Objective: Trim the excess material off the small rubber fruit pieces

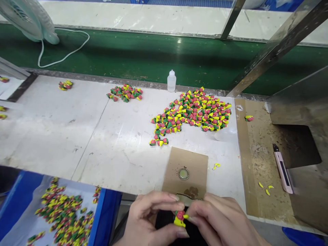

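Between the thumb and fingers of my left hand is a small red, yellow and green figurine, held just off the table's front edge. My right hand pinches a tiny yellow curved piece against the figurine's right side. Beyond both hands lies a piece of brown cardboard with wet stains. On it sits a small round metal cap with a beaded rim and a pale yellowish inside. Loose yellow curved pieces lie to its right.
A large pile of similar figurines covers the table's back right, with a smaller group leftward. A white plastic bottle stands behind. A pink utility knife lies right. A blue bin holds more figurines. A fan stands back left.
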Demonstrator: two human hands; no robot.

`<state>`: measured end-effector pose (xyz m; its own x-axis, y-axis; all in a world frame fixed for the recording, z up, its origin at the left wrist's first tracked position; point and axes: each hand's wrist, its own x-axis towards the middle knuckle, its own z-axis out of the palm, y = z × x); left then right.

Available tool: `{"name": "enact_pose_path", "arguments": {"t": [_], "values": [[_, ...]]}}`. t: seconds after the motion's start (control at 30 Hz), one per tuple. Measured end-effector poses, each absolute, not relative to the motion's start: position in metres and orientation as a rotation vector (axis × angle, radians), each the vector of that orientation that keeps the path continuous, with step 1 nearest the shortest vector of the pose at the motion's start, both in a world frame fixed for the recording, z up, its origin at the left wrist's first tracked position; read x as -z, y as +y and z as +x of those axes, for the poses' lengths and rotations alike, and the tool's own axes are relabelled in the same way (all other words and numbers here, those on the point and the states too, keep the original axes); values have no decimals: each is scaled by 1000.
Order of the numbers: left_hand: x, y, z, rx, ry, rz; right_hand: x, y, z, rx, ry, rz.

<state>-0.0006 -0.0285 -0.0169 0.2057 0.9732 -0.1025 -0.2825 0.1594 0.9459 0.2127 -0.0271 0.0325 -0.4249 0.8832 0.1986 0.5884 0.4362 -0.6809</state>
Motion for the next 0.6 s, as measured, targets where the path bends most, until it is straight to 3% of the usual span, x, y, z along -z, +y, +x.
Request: {"name": "enact_pose_path", "arguments": {"t": [0.6], "values": [[2,-17,6,-1054,773,814,-35,-27,217,-770,-2115,-1237]]}}
